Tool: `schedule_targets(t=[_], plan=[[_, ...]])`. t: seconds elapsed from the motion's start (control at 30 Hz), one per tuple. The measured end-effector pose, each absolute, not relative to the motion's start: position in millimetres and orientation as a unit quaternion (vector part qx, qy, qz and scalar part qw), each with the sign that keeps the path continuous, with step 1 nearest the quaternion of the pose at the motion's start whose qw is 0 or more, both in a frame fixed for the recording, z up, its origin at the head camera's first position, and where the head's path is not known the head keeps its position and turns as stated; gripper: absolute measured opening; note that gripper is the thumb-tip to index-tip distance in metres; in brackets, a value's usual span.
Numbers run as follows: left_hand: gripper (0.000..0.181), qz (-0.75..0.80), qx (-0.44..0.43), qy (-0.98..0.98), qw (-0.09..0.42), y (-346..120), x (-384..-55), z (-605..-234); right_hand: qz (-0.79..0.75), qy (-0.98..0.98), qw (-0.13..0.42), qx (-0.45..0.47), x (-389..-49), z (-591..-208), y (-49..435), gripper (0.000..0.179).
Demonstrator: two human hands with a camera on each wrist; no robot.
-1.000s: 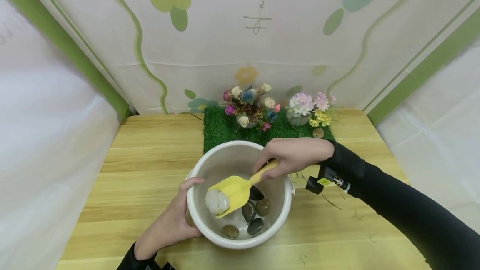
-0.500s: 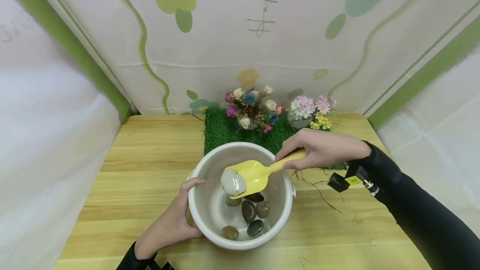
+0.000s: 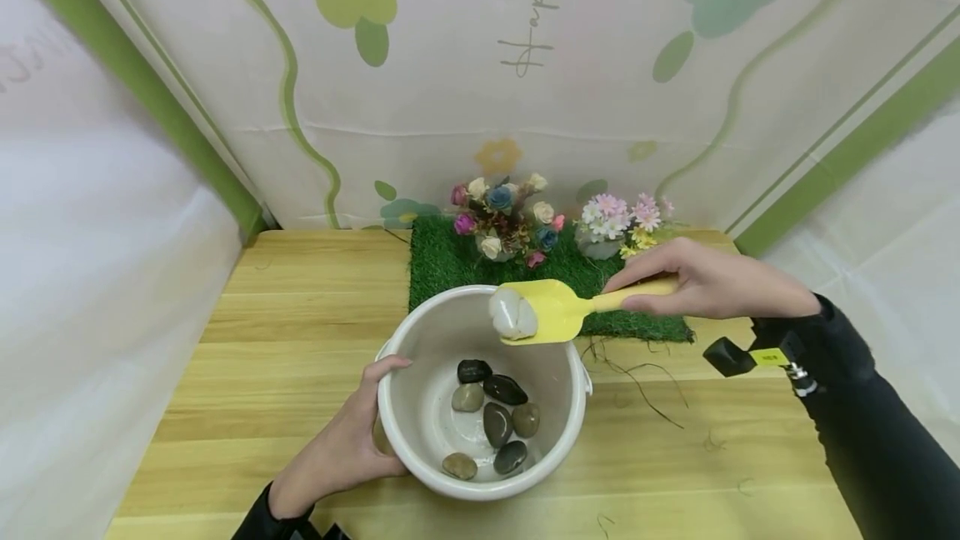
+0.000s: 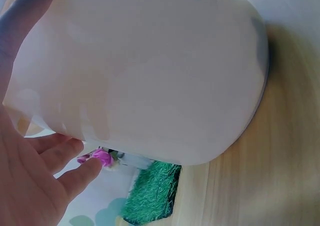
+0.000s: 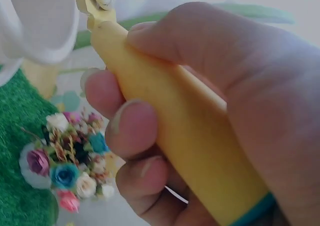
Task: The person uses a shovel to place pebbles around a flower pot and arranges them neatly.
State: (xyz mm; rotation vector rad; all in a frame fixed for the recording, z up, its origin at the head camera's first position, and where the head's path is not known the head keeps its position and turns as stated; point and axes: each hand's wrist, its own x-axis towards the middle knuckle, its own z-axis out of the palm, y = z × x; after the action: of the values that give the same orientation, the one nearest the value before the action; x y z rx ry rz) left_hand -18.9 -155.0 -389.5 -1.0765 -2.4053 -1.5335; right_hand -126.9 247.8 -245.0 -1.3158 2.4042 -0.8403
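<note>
My right hand (image 3: pixel 697 277) grips the yellow handle of a small scoop shovel (image 3: pixel 558 311), thumb along the top and fingers curled beneath, as the right wrist view shows. On its blade sits a glossy white stone (image 3: pixel 512 313), at the far right of the rim's back edge in the head view. The blade overlaps the back rim of a cream bucket (image 3: pixel 416 440). Inside the bucket lie several dark and brown pebbles (image 3: pixel 497 425) in what looks like a little water. My left hand (image 3: pixel 348 436) holds the bucket's left side, fingertips at the rim, thumb against the outer wall (image 4: pixel 150 76).
Behind the bucket, a green turf mat (image 3: pixel 435 265) carries a pot of mixed roses (image 3: pixel 504 215) and a pot of pink and yellow flowers (image 3: pixel 603 219). Thin dark strands (image 3: pixel 637 382) lie on the wooden table (image 3: pixel 300 340). Patterned white curtains (image 3: pixel 435 90) surround it.
The scoop with the white stone has risen from inside the bucket and moved right and back to its rim. Pebbles it covered now show. The left hand stays on the bucket.
</note>
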Motion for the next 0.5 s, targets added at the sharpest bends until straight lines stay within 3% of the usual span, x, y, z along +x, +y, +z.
schedule_targets(t=[0.33,0.5], plan=[[0.098,-0.506,-0.352,-0.786,0.046,-155.0,-18.1,-390.2,-0.285,0.866,0.066,-0.405,-132.0,-255.8,295.6,0.037],[0.098,-0.505,-0.357,-0.784,0.049,-154.8,-18.9,-390.0,-0.289,0.891,0.069,-0.343,-136.2,-269.0,328.4,0.036]])
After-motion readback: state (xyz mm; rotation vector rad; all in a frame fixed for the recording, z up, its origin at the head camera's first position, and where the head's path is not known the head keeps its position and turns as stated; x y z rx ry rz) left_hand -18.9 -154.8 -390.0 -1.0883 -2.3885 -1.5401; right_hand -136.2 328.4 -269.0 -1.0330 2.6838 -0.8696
